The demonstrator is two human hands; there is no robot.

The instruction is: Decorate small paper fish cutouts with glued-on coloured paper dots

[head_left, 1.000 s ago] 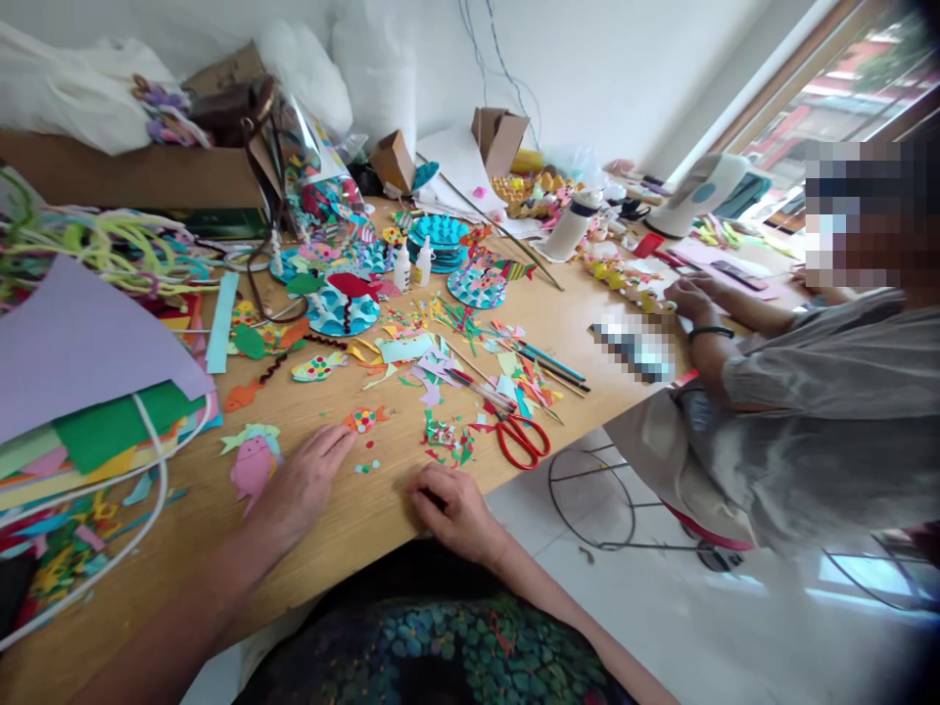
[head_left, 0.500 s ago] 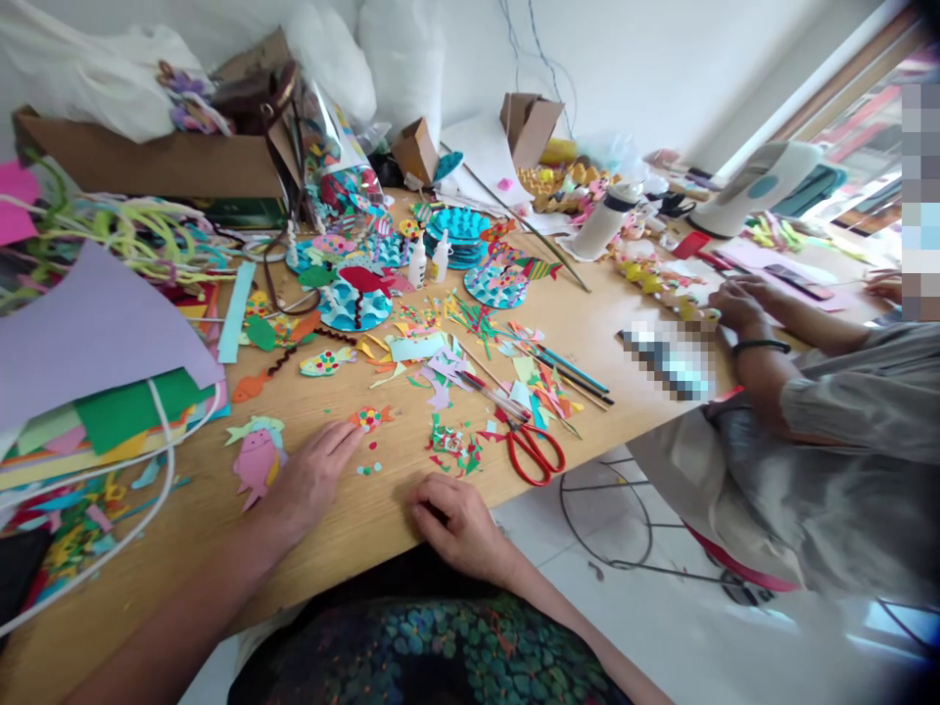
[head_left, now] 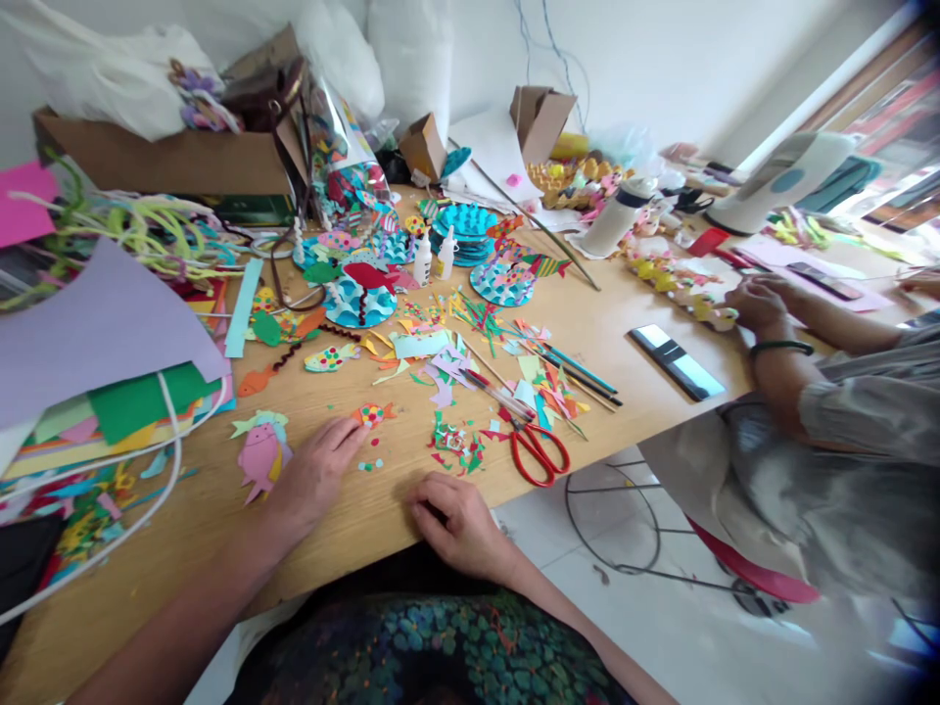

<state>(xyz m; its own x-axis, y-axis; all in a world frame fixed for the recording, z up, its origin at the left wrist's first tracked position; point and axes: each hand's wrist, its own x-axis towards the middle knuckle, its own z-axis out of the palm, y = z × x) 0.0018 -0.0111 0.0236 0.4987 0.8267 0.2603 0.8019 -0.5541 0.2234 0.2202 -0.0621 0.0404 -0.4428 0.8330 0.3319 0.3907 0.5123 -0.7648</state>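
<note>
My left hand [head_left: 317,478] lies on the wooden table with its fingers stretched out together, fingertips at the edge of a small orange paper fish [head_left: 376,415] with coloured dots. Loosely curled, my right hand [head_left: 459,524] rests at the table's front edge, with nothing visible in it. Small round paper dots [head_left: 371,466] lie between my hands. Left of my left hand is a pink paper fish [head_left: 258,452]. Red-handled scissors [head_left: 539,452] lie beyond my right hand, near a little heap of red and green scraps [head_left: 456,446].
Two white glue bottles [head_left: 445,255] stand among blue wave-patterned discs [head_left: 359,299] with paper fish. Paper sheets [head_left: 103,333] and a white cable [head_left: 174,460] lie at left. At right are a phone [head_left: 676,362] and another person's hands [head_left: 764,299] beside a flower strip.
The view has shifted slightly, so the scene sits a little further right. Both my hands keep practically the same pose, and the orange fish stays at my left fingertips.
</note>
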